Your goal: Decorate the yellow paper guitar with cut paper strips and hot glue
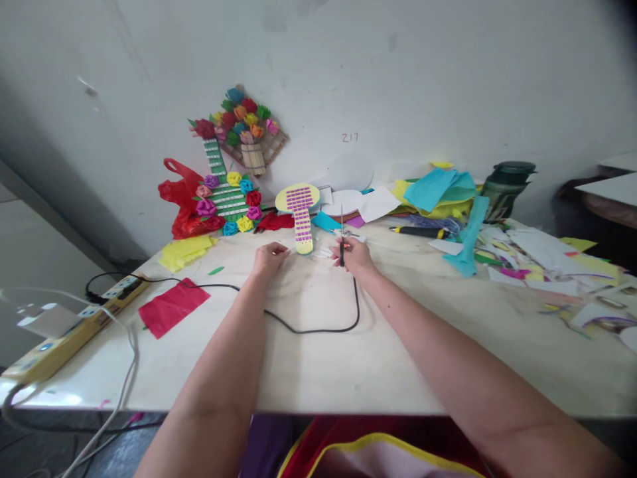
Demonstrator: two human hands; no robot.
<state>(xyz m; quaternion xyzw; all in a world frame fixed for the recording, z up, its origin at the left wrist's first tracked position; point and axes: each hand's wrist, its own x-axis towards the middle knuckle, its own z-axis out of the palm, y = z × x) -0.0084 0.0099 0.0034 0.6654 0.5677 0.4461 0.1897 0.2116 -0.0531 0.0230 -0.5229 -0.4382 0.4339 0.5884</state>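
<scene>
My right hand is closed around the black handles of a pair of scissors, whose thin blade points up toward the wall. Small white scraps lie by those fingers. My left hand rests low over the table with its fingertips pinched together; anything between them is too small to make out. Between and just beyond the hands leans a yellow paddle-shaped paper piece with rows of purple strips, its narrow end toward me.
A black cable loops across the table from a yellow power strip. Red crepe paper lies left. Behind stand a green flower-trimmed craft and a red bag. Paper scraps, a cutter and a bottle are right.
</scene>
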